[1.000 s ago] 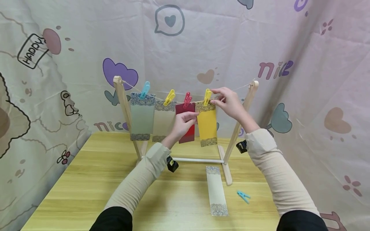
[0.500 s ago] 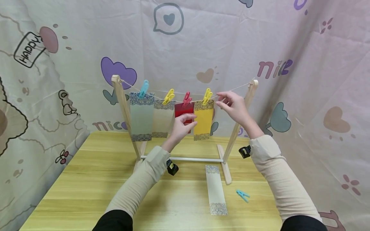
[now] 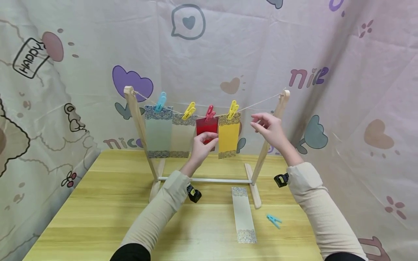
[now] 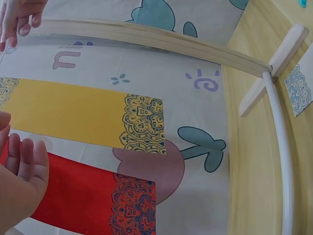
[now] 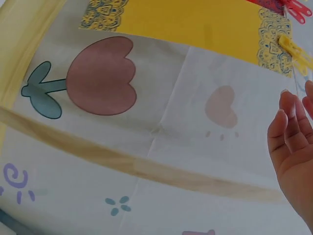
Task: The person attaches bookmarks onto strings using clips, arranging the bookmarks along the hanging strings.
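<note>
A string between two wooden posts carries several cards on clothespins. The yellow card (image 3: 229, 138) hangs at the right end under a yellow clothespin (image 3: 233, 110); left of it is the red card (image 3: 205, 125) with a red clothespin (image 3: 210, 112). In front of the red card is my left hand (image 3: 203, 146), fingers loosely bent and holding nothing; whether it touches the card I cannot tell. My right hand (image 3: 269, 128) hovers right of the yellow card, apart from it, thumb and fingers loose with nothing between them. A beige card (image 3: 184, 136) and a pale green card (image 3: 158, 132) hang further left.
The wooden stand's right post (image 3: 271, 139) rises behind my right hand, and a white bar (image 3: 222, 180) joins the feet. On the table lie a white patterned card (image 3: 243, 215) and a blue clothespin (image 3: 274, 220). A printed cloth hangs behind.
My right hand has drawn away from the yellow clothespin, rightward and down. The left hand has come off the yellow card's edge and lowered slightly. The yellow card hangs freely.
</note>
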The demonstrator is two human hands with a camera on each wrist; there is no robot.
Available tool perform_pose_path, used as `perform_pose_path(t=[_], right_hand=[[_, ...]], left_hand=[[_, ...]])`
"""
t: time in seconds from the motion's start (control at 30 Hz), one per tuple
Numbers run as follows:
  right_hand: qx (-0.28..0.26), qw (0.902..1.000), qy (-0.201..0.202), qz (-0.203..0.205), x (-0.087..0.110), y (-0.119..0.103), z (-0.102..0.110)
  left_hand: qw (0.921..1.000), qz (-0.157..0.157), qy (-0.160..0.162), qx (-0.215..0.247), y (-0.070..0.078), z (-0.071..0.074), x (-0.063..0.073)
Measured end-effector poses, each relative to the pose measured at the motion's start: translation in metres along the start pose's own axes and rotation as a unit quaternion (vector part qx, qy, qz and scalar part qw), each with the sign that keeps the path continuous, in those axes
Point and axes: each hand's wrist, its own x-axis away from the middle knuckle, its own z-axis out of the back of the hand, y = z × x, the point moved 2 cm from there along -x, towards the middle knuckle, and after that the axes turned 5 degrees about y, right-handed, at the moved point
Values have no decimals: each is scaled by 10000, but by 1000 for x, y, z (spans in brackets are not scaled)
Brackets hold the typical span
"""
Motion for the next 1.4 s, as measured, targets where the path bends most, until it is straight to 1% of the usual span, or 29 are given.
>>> perform_pose_path(t=[0.07, 0.13, 0.23, 0.43, 0.5, 0.6, 0.7, 0.83, 0.97, 1.03, 1.13, 1.23, 1.33, 1.4], right_hand=[[19, 10000, -5, -69, 4, 2, 1], [43, 9999, -12, -148, 8, 4, 2], [75, 9997, -12, -234, 14, 9, 3], [58, 9990, 13, -443, 26, 17, 3], [32, 9988, 9, -484, 30, 20, 2], [23, 9987, 3, -508, 36, 24, 2], [-1, 9984, 17, -573, 43, 31, 2], [-81, 9968, 34, -794, 53, 51, 2], [-102, 9945, 16, -1041, 65, 74, 2], [-71, 9940, -8, -1095, 70, 80, 1], [-27, 9935, -48, -1135, 77, 86, 1], [27, 9922, -110, -1240, 84, 89, 0], [51, 9903, -136, -1381, 90, 90, -1], [23, 9904, -126, -1376, 93, 87, -1]], left_hand=[[9999, 78, 53, 98, -8, 0, -2], [9998, 156, 49, 141, -10, 0, -1], [9998, 189, 5, 89, -14, 0, 1], [9979, 582, -126, 244, -25, -2, 6], [9975, 626, -191, 277, -29, -2, 7], [9976, 584, -273, 244, -35, -4, 9], [9981, 537, -298, 103, -41, -5, 11], [9979, 581, -260, -95, -49, -7, 14], [9965, 785, -236, -151, -57, -9, 18], [9954, 923, -211, -133, -60, -9, 20], [9940, 1066, -210, -118, -65, -9, 23], [9932, 1123, -270, -117, -69, -9, 26], [9923, 1182, -345, -95, -74, -11, 29], [9915, 1239, -370, -110, -77, -11, 31]])
